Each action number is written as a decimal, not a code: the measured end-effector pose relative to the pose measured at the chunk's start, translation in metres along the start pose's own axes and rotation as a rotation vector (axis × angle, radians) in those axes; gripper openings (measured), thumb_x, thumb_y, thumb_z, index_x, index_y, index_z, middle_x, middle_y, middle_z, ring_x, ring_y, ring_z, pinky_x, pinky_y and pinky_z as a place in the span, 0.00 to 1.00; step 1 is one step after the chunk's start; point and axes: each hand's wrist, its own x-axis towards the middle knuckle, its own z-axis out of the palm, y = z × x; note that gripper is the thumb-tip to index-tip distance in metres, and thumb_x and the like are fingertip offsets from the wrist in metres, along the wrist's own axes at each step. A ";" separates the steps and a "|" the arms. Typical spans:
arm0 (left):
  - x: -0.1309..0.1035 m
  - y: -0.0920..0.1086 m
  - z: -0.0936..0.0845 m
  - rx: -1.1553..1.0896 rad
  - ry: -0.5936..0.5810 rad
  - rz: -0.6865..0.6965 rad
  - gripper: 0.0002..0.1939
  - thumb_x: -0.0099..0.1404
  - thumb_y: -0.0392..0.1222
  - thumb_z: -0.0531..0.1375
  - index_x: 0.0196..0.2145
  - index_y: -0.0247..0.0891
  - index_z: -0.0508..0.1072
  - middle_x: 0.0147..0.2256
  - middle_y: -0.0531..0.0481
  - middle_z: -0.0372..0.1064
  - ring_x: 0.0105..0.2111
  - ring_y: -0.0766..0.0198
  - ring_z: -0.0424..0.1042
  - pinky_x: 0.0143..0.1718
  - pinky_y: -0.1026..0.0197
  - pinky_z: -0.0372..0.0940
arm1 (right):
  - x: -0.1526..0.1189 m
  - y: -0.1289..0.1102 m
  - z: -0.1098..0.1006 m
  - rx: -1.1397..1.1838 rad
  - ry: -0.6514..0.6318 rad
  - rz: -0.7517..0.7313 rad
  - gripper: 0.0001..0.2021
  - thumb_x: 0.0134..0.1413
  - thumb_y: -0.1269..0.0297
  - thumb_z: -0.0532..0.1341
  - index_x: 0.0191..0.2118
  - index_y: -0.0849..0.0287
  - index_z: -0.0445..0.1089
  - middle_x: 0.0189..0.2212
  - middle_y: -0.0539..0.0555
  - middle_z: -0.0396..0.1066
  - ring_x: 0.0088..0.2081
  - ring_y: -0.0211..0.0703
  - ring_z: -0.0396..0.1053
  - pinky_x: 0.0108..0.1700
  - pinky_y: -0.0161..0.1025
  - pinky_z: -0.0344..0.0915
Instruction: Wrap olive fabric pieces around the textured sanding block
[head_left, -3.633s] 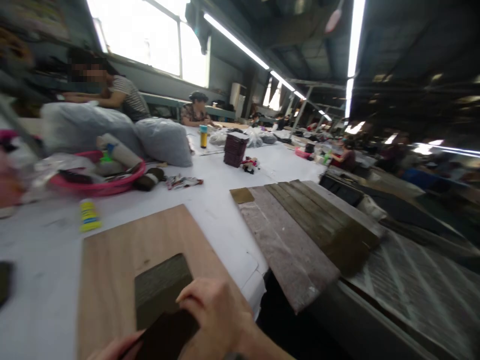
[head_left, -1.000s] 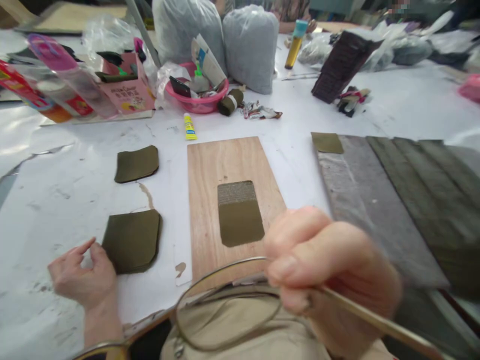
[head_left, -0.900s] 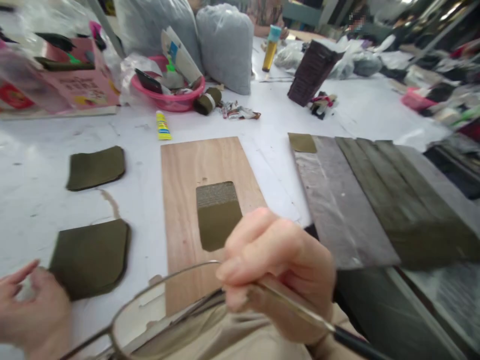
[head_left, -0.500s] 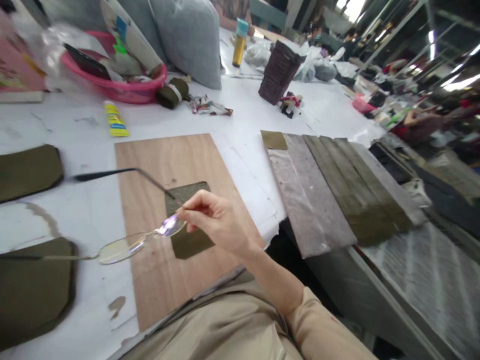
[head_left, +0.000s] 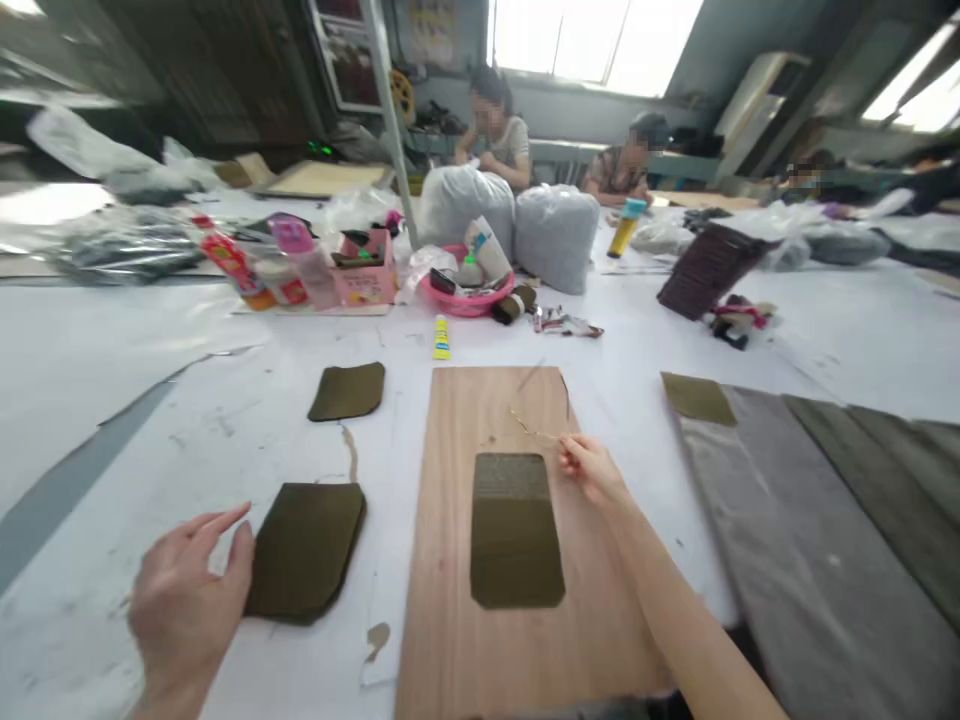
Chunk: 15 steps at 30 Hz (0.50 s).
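A pair of thin-rimmed glasses is pinched in my right hand, held over the upper right part of a wooden board. Below the glasses, a dark olive piece with a greyish upper band lies flat on the board. At the left, my left hand has its fingers apart and holds nothing; its thumb is beside the left edge of an olive stack. A smaller olive piece rests on the white table beyond that stack.
A yellow tube lies before a pink basket. Bottles and a pink box stand farther left. Grey sheets with olive strips lie at the right. A dark bundle stands behind. Two people sit across the table, beyond stuffed bags.
The view has swung left and up. The glasses, close before the camera earlier, are now farther out over the board in my right hand. My left hand has come into view.
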 end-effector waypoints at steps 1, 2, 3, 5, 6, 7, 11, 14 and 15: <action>0.008 0.001 0.000 0.013 0.026 0.045 0.12 0.63 0.51 0.55 0.44 0.57 0.72 0.43 0.53 0.69 0.49 0.51 0.68 0.54 0.45 0.63 | 0.003 0.002 0.000 -0.011 0.003 -0.005 0.24 0.32 0.47 0.71 0.25 0.61 0.63 0.19 0.46 0.64 0.18 0.29 0.61 0.18 0.27 0.54; 0.017 0.003 -0.001 0.006 0.020 0.087 0.12 0.64 0.51 0.54 0.42 0.53 0.73 0.41 0.52 0.70 0.46 0.52 0.70 0.50 0.48 0.66 | 0.005 0.005 0.000 -0.023 0.003 -0.008 0.23 0.33 0.47 0.70 0.26 0.60 0.63 0.19 0.46 0.64 0.17 0.30 0.61 0.16 0.27 0.54; 0.027 0.006 0.000 -0.014 -0.040 0.120 0.13 0.65 0.51 0.53 0.42 0.49 0.73 0.41 0.51 0.70 0.44 0.54 0.71 0.48 0.51 0.67 | 0.007 0.009 -0.001 -0.038 0.022 -0.017 0.23 0.35 0.47 0.69 0.29 0.60 0.64 0.21 0.47 0.66 0.17 0.31 0.62 0.16 0.27 0.54; 0.049 0.013 0.003 -0.075 -0.179 0.142 0.15 0.66 0.51 0.53 0.43 0.45 0.74 0.43 0.49 0.71 0.43 0.56 0.72 0.45 0.55 0.67 | 0.010 0.019 -0.004 -0.094 0.139 -0.042 0.25 0.39 0.46 0.68 0.37 0.60 0.64 0.22 0.48 0.68 0.17 0.34 0.64 0.15 0.29 0.57; 0.061 0.017 0.007 -0.103 -0.233 0.146 0.15 0.66 0.51 0.53 0.44 0.45 0.74 0.44 0.49 0.71 0.44 0.57 0.72 0.45 0.55 0.67 | 0.011 0.024 -0.005 -0.109 0.159 -0.062 0.26 0.41 0.46 0.67 0.40 0.60 0.63 0.23 0.49 0.70 0.17 0.36 0.66 0.15 0.30 0.58; 0.073 0.020 0.012 -0.130 -0.267 0.154 0.15 0.66 0.50 0.53 0.45 0.44 0.74 0.45 0.48 0.71 0.45 0.57 0.72 0.47 0.55 0.67 | 0.010 0.029 -0.005 -0.129 0.177 -0.084 0.27 0.43 0.45 0.66 0.43 0.59 0.62 0.22 0.48 0.69 0.17 0.37 0.65 0.15 0.31 0.58; 0.135 0.033 0.048 -0.363 -0.353 0.090 0.18 0.63 0.51 0.56 0.45 0.39 0.74 0.45 0.45 0.73 0.41 0.59 0.73 0.43 0.55 0.70 | 0.003 0.042 -0.004 -0.221 0.292 -0.204 0.28 0.51 0.44 0.61 0.51 0.59 0.60 0.23 0.47 0.69 0.18 0.37 0.65 0.16 0.31 0.60; 0.195 0.040 0.088 -0.486 -0.290 -0.139 0.20 0.57 0.47 0.60 0.45 0.34 0.73 0.41 0.44 0.75 0.39 0.59 0.75 0.42 0.57 0.71 | 0.003 0.049 -0.006 -0.199 0.339 -0.241 0.29 0.51 0.42 0.61 0.51 0.59 0.61 0.25 0.48 0.70 0.19 0.37 0.65 0.16 0.31 0.60; 0.216 0.042 0.102 -0.481 -0.261 -0.170 0.21 0.57 0.46 0.60 0.46 0.32 0.72 0.41 0.43 0.75 0.39 0.59 0.75 0.43 0.57 0.70 | 0.005 0.051 -0.007 -0.208 0.339 -0.241 0.30 0.50 0.40 0.61 0.50 0.59 0.62 0.26 0.49 0.71 0.19 0.36 0.65 0.16 0.31 0.60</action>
